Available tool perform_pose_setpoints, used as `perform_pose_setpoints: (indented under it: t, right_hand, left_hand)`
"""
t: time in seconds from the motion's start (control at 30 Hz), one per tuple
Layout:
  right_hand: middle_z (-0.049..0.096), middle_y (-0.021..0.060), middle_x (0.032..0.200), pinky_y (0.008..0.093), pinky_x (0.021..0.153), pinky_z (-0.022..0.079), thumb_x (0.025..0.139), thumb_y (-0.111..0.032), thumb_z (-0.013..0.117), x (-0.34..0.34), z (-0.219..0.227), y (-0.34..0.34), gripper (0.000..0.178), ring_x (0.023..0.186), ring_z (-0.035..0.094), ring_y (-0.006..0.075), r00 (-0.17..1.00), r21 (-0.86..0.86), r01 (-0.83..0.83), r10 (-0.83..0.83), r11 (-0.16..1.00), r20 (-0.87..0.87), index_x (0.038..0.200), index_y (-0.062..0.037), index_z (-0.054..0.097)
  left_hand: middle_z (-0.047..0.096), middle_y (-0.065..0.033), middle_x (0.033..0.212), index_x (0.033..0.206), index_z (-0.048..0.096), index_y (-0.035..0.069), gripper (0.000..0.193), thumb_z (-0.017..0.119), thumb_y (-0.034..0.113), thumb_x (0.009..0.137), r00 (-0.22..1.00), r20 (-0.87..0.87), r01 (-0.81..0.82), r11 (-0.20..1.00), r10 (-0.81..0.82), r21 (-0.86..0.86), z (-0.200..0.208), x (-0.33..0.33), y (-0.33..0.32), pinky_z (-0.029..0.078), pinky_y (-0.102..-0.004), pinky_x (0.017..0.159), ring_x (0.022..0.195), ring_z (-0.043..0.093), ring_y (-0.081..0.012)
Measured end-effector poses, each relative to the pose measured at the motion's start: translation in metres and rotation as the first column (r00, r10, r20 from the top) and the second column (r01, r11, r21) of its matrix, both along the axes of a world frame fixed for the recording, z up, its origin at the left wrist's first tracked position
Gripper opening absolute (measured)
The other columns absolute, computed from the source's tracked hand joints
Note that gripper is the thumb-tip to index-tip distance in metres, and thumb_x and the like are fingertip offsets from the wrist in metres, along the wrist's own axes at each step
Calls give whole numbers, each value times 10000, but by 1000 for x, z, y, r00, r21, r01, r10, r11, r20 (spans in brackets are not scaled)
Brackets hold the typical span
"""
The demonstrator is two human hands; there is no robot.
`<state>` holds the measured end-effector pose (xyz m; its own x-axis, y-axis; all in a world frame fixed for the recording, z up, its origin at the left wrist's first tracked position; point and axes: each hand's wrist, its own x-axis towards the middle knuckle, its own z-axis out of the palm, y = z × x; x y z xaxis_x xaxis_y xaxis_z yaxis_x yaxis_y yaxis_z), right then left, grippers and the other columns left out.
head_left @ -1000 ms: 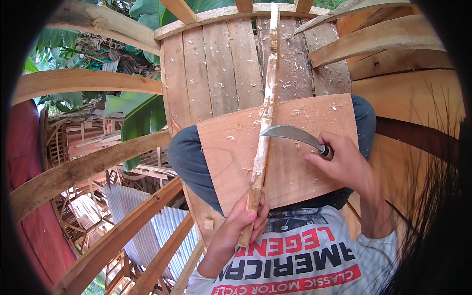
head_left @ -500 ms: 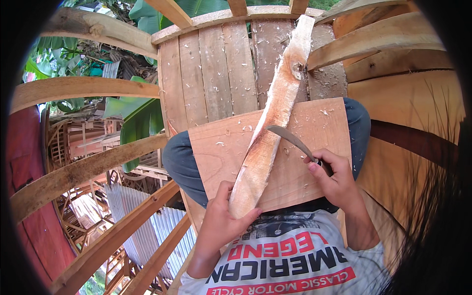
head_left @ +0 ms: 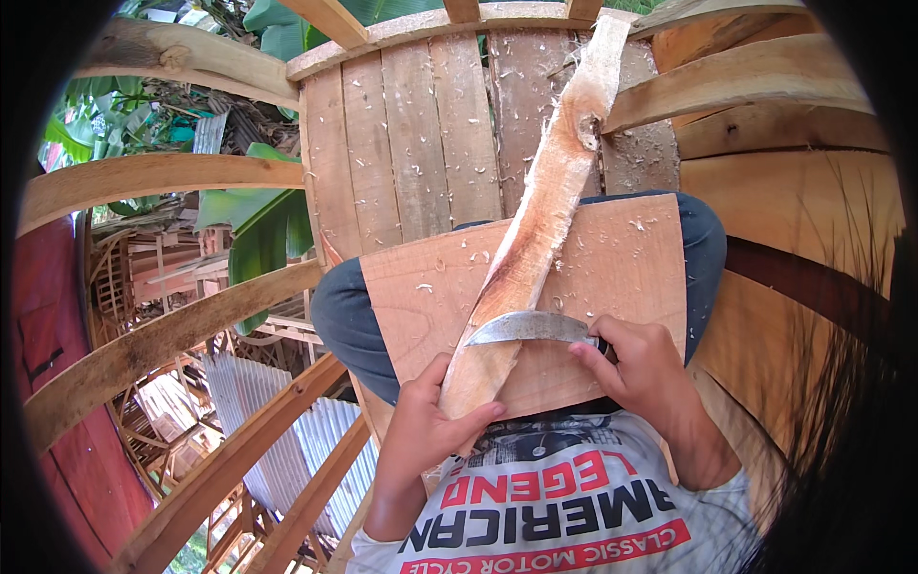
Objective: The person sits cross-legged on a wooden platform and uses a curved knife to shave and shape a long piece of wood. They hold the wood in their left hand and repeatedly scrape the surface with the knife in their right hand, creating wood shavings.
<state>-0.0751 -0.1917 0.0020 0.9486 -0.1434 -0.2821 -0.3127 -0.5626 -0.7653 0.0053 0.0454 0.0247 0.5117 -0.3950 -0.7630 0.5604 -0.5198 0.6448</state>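
A long, rough-hewn piece of wood (head_left: 550,196), pale with brown patches and a knot near its far end, slants across my lap. My left hand (head_left: 432,421) is wrapped round its near end, thumb on top. In my right hand (head_left: 643,365) is the dark handle of a curved knife (head_left: 531,327). The blade lies across the wood a little beyond my left hand, its flat side showing and its tip reaching the left edge. Under both, a flat wooden board (head_left: 612,258) rests over my legs, with curled shavings scattered on it.
Ahead is a plank floor (head_left: 411,143) strewn with shavings. Curved wooden rails (head_left: 172,177) run along the left, with corrugated metal sheets (head_left: 335,459) and banana leaves (head_left: 258,230) beyond. At the right, a wooden beam (head_left: 746,91) lies close to the wood's knotted end.
The knife has come toward me along the wood and turned so its blade lies more crosswise. My right hand moved nearer and slightly left. The wood's far end shifted a little right.
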Motion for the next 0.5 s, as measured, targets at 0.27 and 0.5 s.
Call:
perform_pose_setpoints:
  t: [0.27, 0.5]
  right_hand:
    - [560, 139, 558, 402, 468, 454, 833, -368, 661, 4, 0, 0, 351, 518, 586, 318, 996, -251, -91, 91, 964, -11, 717, -55, 550]
    - [577, 147, 587, 399, 492, 456, 818, -414, 659, 15, 0, -14, 404, 539, 593, 322, 1000, -421, 18, -18, 907, 3, 682, -45, 567]
  left_hand:
    - [673, -93, 915, 1117, 554, -35, 530, 811, 195, 716, 999, -31, 5, 997, -7, -76, -4, 4, 7, 492, -262, 744, 842, 627, -126]
    - [676, -116, 917, 1120, 549, -28, 536, 809, 216, 719, 997, 50, 60, 996, -57, -72, -3, 3, 5, 489, -268, 744, 856, 637, -134]
